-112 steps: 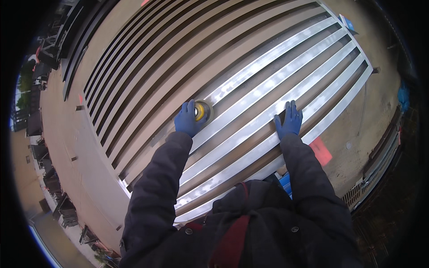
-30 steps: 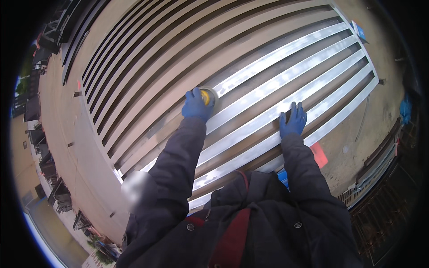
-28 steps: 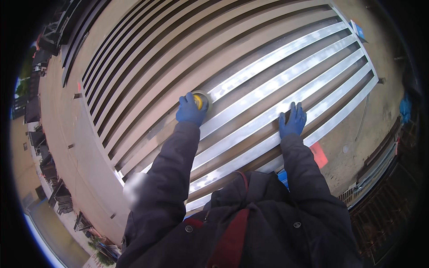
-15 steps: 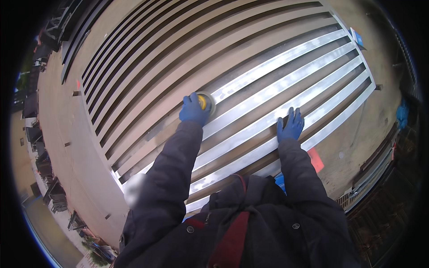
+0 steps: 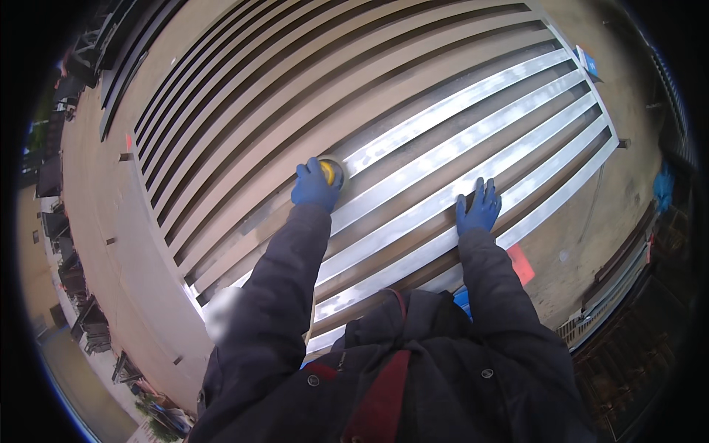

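Observation:
My left hand, in a blue glove, is wrapped round a round yellow sander with a grey disc rim. The sander sits on a slat where bright bare metal meets a brownish coat. The slat belongs to a large metal frame of parallel slats; those nearer me are shiny, those farther off dull brown. My right hand, also gloved in blue, lies with fingers spread on the shiny slats and holds nothing visible. Part of the sander's underside is hidden against the slat.
Red-orange pieces and a blue item lie under the frame's near side. A blue and white package is beside its right end. Dark metal bars lie at the far left, and more metal lengths at the right.
My left hand and the sander have shifted slightly left along the slat. A thin pale strip now shows beside my left sleeve. My right hand has stayed almost in place.

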The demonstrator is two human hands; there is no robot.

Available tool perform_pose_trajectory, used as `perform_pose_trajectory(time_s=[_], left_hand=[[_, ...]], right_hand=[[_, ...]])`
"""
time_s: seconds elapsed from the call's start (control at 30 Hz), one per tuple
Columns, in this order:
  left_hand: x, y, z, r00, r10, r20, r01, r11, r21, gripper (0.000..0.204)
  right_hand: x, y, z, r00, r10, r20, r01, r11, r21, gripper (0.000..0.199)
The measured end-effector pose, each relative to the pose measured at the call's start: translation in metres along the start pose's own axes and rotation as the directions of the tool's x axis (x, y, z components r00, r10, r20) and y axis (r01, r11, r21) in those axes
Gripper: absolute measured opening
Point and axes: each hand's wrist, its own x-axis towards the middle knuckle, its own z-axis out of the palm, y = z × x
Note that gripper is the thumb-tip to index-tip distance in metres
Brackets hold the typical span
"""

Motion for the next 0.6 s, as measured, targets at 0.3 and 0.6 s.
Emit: perform_pose_trajectory(time_s=[0.3,0.6], left_hand=[[0.008,0.017,0.003,0.999,0.030,-0.033,-0.031,0.999,-0.025,0.058],[-0.007,-0.029,-0.004,0.999,-0.018,-0.029,0.018,1.000,0.007,0.063]], right_hand=[[0.000,0.001,0.004,1.000,0.006,0.021,-0.004,0.998,-0.057,0.075],[-0.003,-0.001,0.007,0.997,-0.046,-0.060,0.044,0.999,-0.032,0.076]])
